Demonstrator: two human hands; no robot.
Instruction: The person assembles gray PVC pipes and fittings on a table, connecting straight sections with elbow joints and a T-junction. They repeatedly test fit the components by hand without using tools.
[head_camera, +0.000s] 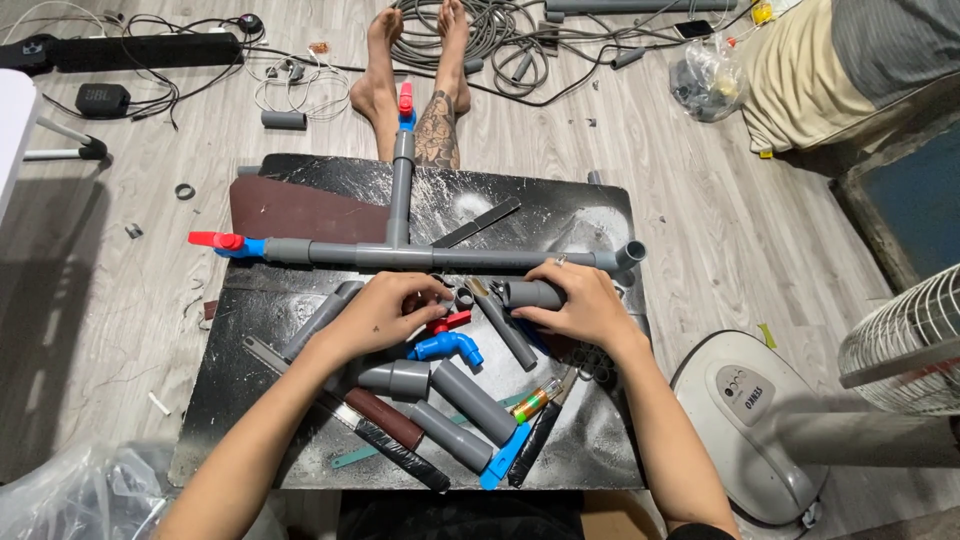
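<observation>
My right hand (580, 303) grips a short grey pipe fitting (532, 294) on the black board (560, 440). My left hand (385, 312) rests over small parts, fingers curled by a small grey ring (464, 298) and a red valve handle (450, 321). Just beyond both hands lies a grey pipe assembly (420, 256) shaped like a T, with a red-and-blue valve (225, 243) at its left end and another valve (405, 105) at its far end. A blue tap elbow (447, 347) lies under my left hand.
Loose grey pipe pieces (470, 400), a hacksaw (350, 415), a blue-handled tool (505, 455) and a brown sheet (300, 212) lie on the board. A white fan base (745, 420) stands right. Coiled cables (490, 35), someone's bare feet (415, 60) and a plastic bag (708, 78) lie beyond.
</observation>
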